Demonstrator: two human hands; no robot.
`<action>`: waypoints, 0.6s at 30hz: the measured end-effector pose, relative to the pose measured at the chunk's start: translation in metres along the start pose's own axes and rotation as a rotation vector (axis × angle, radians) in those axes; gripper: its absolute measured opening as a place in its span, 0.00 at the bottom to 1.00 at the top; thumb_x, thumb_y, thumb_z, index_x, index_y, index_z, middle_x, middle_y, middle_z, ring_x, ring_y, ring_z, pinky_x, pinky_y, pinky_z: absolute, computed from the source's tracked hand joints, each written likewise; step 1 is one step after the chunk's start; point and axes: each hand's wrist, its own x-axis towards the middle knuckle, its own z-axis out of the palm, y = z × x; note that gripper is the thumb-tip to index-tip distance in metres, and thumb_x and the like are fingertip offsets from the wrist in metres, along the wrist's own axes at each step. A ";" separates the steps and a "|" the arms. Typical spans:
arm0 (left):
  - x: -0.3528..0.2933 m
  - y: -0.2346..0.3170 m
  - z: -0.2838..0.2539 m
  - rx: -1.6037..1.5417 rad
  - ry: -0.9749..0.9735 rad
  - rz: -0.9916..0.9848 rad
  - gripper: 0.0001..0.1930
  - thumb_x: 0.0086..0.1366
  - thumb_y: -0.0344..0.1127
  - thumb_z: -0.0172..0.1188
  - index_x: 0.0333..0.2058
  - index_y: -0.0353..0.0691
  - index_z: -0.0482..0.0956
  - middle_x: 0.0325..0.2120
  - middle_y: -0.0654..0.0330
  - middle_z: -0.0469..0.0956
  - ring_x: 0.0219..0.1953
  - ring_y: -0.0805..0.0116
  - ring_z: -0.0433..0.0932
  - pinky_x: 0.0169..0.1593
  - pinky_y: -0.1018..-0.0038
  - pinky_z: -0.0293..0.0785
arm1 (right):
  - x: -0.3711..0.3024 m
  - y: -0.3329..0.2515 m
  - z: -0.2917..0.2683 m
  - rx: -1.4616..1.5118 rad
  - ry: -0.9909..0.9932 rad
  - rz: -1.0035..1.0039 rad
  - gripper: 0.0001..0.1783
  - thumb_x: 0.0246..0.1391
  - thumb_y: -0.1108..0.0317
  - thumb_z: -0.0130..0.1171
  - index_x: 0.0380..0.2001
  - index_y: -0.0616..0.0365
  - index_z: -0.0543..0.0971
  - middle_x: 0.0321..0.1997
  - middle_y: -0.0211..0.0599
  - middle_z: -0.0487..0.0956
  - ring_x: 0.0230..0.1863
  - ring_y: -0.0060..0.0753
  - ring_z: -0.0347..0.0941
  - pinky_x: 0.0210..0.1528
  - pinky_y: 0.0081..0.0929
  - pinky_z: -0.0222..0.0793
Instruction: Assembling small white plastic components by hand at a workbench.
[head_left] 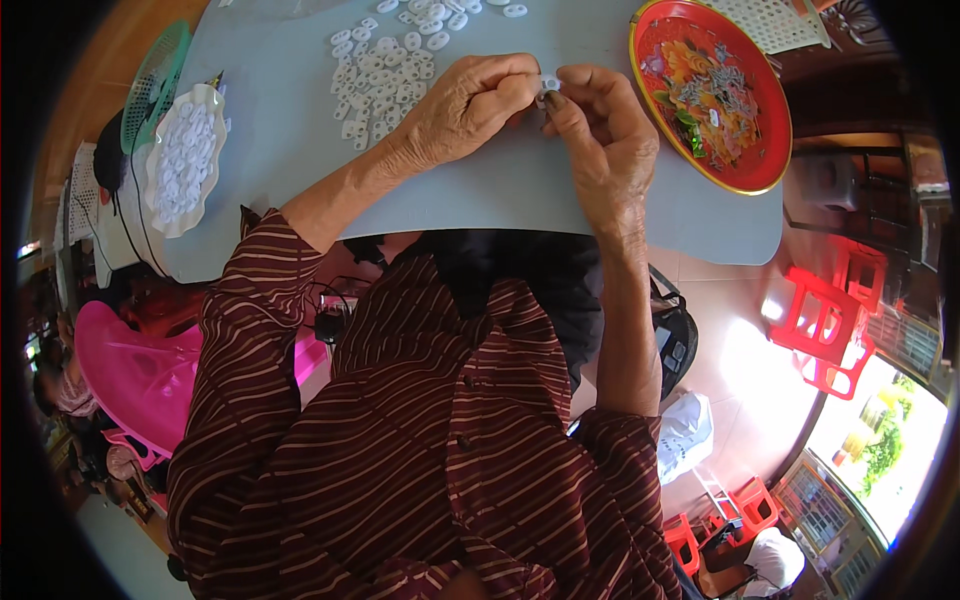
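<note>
Above the grey-blue table (pixel 480 205), my two hands meet at one small white plastic piece (pixel 549 84) with a hole in it. My left hand (pixel 472 108) is closed, its fingertips pinching the piece from the left. From the right, my right hand (pixel 612 135) grips the same piece between thumb and forefinger, the other fingers curled. A dark spot shows near the right thumb's tip. Beyond my left forearm lies a spread of similar white pieces with holes (pixel 380 85). More oval white pieces (pixel 430 14) lie at the table's far side.
Right of my hands sits a red round tray (pixel 765 150) holding small grey metal parts. A white scalloped dish (pixel 160 215) of white pieces stands at left, beside a green mesh basket (pixel 160 70). Pink chair (pixel 130 370) at left; red stools (pixel 815 315) at right.
</note>
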 end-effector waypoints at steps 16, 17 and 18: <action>0.004 -0.008 -0.005 0.085 0.005 0.192 0.09 0.62 0.33 0.47 0.27 0.32 0.68 0.19 0.60 0.66 0.21 0.69 0.63 0.27 0.73 0.64 | -0.001 0.003 0.003 -0.107 -0.032 -0.026 0.19 0.46 0.80 0.61 0.45 0.62 0.75 0.33 0.34 0.80 0.34 0.22 0.77 0.37 0.19 0.73; 0.003 -0.009 -0.005 0.117 0.021 0.215 0.08 0.62 0.32 0.47 0.28 0.32 0.68 0.20 0.60 0.67 0.21 0.67 0.63 0.27 0.73 0.64 | -0.001 0.002 0.003 -0.106 -0.032 -0.026 0.19 0.46 0.80 0.61 0.45 0.62 0.75 0.33 0.34 0.80 0.34 0.22 0.77 0.37 0.19 0.73; 0.003 -0.008 -0.004 0.116 0.020 0.215 0.08 0.62 0.32 0.47 0.28 0.32 0.68 0.20 0.60 0.67 0.21 0.67 0.63 0.27 0.73 0.64 | 0.000 0.001 0.001 -0.133 -0.039 -0.012 0.19 0.45 0.80 0.61 0.44 0.62 0.75 0.32 0.35 0.80 0.33 0.22 0.77 0.37 0.19 0.73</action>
